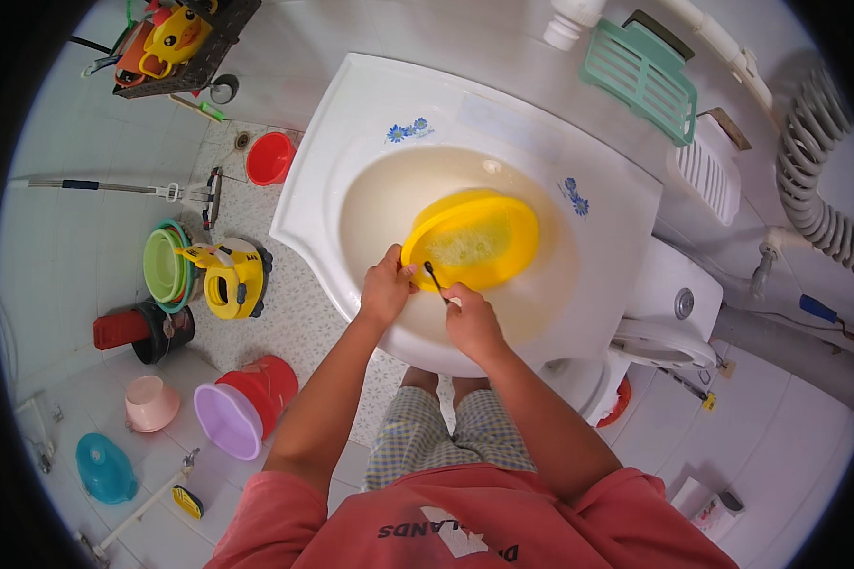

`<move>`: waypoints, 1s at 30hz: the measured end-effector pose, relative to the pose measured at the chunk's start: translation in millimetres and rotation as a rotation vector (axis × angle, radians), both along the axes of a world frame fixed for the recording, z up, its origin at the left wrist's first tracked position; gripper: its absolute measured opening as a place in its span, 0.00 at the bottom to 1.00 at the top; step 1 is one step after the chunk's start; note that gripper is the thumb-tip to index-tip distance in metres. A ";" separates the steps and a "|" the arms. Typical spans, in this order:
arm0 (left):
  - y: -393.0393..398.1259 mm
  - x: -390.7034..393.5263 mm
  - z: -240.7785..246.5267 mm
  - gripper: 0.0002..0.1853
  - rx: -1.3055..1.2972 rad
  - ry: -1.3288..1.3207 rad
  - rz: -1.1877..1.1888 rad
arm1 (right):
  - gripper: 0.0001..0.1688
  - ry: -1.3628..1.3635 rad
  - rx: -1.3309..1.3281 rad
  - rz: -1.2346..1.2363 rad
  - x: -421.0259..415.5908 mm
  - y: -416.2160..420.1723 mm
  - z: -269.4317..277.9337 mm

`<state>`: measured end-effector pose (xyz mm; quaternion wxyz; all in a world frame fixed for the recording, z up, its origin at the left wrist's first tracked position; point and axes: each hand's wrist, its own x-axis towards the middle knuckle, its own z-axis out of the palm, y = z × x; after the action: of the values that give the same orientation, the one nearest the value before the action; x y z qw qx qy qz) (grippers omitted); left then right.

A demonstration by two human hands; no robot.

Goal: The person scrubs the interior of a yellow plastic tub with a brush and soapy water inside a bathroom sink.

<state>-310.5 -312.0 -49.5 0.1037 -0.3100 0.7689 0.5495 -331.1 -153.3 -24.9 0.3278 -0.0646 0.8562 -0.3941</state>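
A yellow plastic basin tilts inside the white ceramic washbasin, with foamy water pooled in it. My left hand grips the basin's near left rim, thumb on the inner side. Between the fingers of my right hand is a dark, slim brush, which looks like a toothbrush. Its head is at the near inside wall of the basin, close to my left thumb; whether it touches the wall is hard to tell. My right fist hides the lower handle.
A toilet adjoins the washbasin on the right. Green soap rack and coiled grey hose hang on the wall. On the left are a red bucket, a yellow potty, a mop and a purple basin.
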 end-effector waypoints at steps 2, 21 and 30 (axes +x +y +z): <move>-2.0 3.4 -3.6 0.06 -0.013 -0.022 -0.005 | 0.15 0.019 0.275 0.127 -12.4 9.8 10.9; -4.6 0.6 2.9 0.04 -0.029 -0.068 -0.025 | 0.20 0.078 0.517 0.218 -28.6 17.4 4.8; -1.6 1.2 0.0 0.07 -0.064 -0.020 -0.058 | 0.18 0.035 0.133 0.027 -6.6 -13.8 -15.2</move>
<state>-309.3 -313.6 -49.5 0.1174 -0.2963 0.7936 0.5183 -337.7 -167.0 -40.2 0.3218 -0.0610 0.8851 -0.3305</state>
